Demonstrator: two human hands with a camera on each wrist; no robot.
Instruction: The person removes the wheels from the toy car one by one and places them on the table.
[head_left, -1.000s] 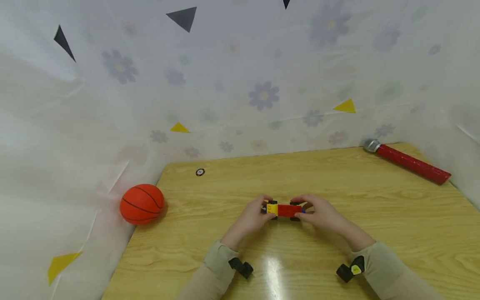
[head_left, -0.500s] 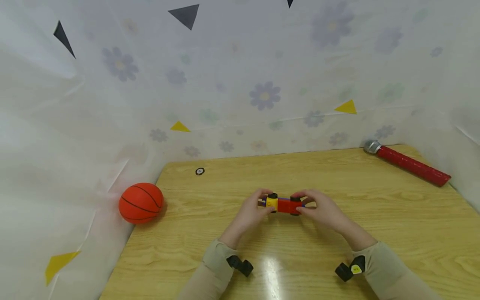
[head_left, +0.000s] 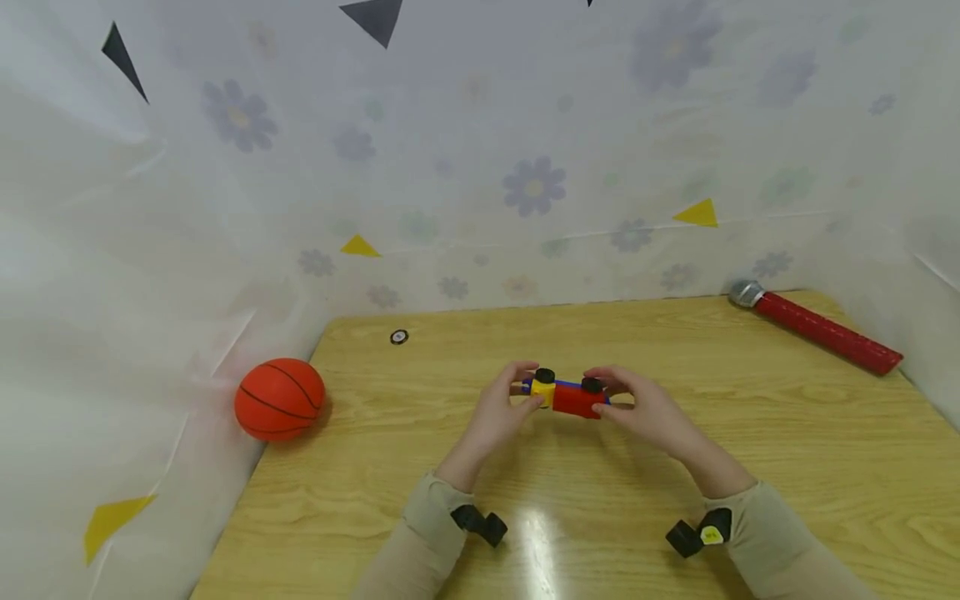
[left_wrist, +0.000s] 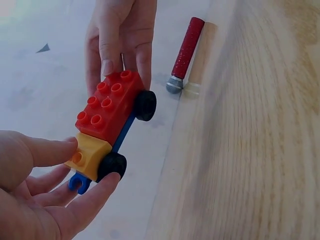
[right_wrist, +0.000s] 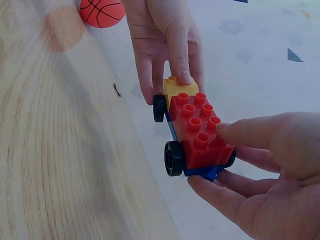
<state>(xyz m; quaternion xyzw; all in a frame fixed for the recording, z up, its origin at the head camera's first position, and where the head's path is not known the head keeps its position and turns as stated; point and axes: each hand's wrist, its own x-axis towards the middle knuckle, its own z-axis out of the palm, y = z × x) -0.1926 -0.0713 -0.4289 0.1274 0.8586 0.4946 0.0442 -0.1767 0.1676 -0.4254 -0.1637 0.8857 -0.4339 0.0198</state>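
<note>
Between both hands is a toy car of building bricks (head_left: pixel 576 400), held up over the table and tipped so its studded top faces the person. A red brick (left_wrist: pixel 107 107) and a yellow sloped brick (left_wrist: pixel 90 152) sit on a blue wheeled base (right_wrist: pixel 200 172) with black wheels. My left hand (head_left: pixel 495 417) pinches the yellow end, thumb on the yellow brick and a fingertip at a wheel. At the red end my right hand (head_left: pixel 648 412) grips with its thumb on the red brick and fingers under the base. A blue hook (left_wrist: pixel 79 183) sticks out at the yellow end.
An orange basketball (head_left: pixel 281 400) lies at the table's left edge. Toward the back left is a small black-and-white disc (head_left: pixel 399 337). A red toy microphone (head_left: pixel 817 327) lies at the back right. White flowered sheeting (head_left: pixel 480 150) encloses the wooden table (head_left: pixel 360 508).
Both hands have raised the toy car and moved it slightly away from the person. It has tilted, so the wheels on its far side now show above the bricks. The head view has shifted slightly.
</note>
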